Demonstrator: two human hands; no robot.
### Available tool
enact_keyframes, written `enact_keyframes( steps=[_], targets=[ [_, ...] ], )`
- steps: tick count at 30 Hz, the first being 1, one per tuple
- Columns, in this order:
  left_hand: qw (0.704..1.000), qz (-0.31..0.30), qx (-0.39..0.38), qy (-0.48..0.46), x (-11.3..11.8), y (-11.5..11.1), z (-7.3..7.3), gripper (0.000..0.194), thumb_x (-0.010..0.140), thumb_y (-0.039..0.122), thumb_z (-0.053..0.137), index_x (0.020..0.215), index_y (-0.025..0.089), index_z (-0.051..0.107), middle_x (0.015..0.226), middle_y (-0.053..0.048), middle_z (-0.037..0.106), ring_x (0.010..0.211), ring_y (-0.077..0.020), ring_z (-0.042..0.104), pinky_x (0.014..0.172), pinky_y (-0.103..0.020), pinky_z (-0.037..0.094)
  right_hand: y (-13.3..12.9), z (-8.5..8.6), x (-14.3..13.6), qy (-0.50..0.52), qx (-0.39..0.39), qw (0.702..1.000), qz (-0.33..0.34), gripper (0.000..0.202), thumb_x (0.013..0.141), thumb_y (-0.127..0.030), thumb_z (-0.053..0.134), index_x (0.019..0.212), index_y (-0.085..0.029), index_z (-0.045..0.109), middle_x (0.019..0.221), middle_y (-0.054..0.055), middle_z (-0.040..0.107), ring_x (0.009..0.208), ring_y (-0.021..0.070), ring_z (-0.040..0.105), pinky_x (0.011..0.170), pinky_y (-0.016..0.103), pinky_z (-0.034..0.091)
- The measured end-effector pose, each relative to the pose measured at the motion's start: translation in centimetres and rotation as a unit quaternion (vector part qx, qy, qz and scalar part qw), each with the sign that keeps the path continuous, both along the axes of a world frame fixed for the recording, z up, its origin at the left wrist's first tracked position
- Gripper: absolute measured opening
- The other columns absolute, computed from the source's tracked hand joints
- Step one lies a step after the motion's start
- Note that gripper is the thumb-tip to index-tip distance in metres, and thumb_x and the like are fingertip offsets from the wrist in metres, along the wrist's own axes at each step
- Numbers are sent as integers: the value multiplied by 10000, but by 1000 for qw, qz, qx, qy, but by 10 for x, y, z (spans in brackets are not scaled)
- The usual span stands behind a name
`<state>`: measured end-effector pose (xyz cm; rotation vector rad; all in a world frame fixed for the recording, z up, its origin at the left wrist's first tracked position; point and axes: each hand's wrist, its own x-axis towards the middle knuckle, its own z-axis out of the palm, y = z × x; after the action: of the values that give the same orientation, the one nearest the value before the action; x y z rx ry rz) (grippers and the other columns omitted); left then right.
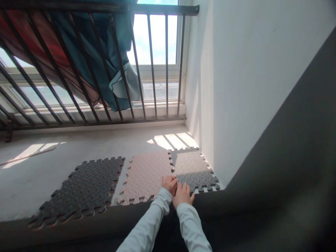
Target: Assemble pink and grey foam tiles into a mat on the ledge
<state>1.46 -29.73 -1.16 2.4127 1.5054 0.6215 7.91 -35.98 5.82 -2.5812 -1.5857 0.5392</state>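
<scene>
A pink foam mat tile (148, 173) and a grey foam mat tile (193, 168) lie side by side on the ledge, their toothed edges meeting. My left hand (170, 184) is at the pink tile's right front corner, its fingers curled at the edge; the fingertips are partly hidden. Beside it, almost touching, my right hand (183, 195) rests on the grey tile's left front corner with its fingers stretched forward and slightly apart. The seam under the hands is covered. A dark grey foam mat tile (89, 185) lies to the left, separated by a narrow gap from the pink one.
Black metal railing (151, 70) runs behind the ledge (86, 145), with red and teal cloth (97, 59) hanging by the window. A white wall (236, 77) closes off the right side. A thin stick (31, 155) lies far left. The ledge drops off in front.
</scene>
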Motion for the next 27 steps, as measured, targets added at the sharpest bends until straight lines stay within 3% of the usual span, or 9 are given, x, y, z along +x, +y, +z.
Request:
enact_keyframes(
  steps=[4, 10, 14, 19, 27],
  targets=[
    [999, 9, -36, 39, 3, 1, 2, 328, 736, 228, 452, 1024, 267, 605, 1033, -56, 609, 987, -229, 506, 983, -551, 241, 1, -1, 2, 15, -17, 1000, 2, 550, 708, -132, 376, 1257, -161, 388, 1381, 123, 290, 1263, 236, 231, 961, 535, 233],
    [987, 5, -121, 107, -21, 12, 23, 408, 748, 247, 411, 1142, 238, 517, 1172, -72, 544, 1105, -259, 432, 990, -555, 207, 0, -1, 2, -7, -40, 999, 26, 630, 673, -204, 470, 1285, -121, 347, 1393, 153, 250, 1271, 259, 206, 969, 549, 209],
    [984, 29, -121, 129, -30, 17, 27, 375, 742, 244, 416, 1099, 278, 524, 1197, -46, 535, 1121, -222, 422, 987, -519, 220, 1, -4, 1, -26, -47, 998, 41, 628, 686, -230, 507, 1290, -158, 352, 1394, 169, 238, 1270, 276, 211, 961, 571, 183],
    [983, 21, -125, 136, -39, 20, 24, 367, 750, 273, 404, 1091, 268, 538, 1209, -59, 528, 1132, -234, 416, 977, -526, 235, 1, -3, 1, -30, -65, 996, 53, 677, 664, -258, 576, 1298, -234, 340, 1398, 192, 212, 1279, 294, 185, 955, 579, 152],
    [990, -54, -105, 82, -49, 20, 3, 398, 702, 254, 421, 1065, 262, 584, 1143, -78, 581, 1083, -260, 471, 975, -566, 242, 3, -2, -4, -32, -66, 997, 37, 656, 672, -260, 575, 1290, -225, 356, 1394, 205, 210, 1279, 303, 180, 958, 552, 166]
  ],
)
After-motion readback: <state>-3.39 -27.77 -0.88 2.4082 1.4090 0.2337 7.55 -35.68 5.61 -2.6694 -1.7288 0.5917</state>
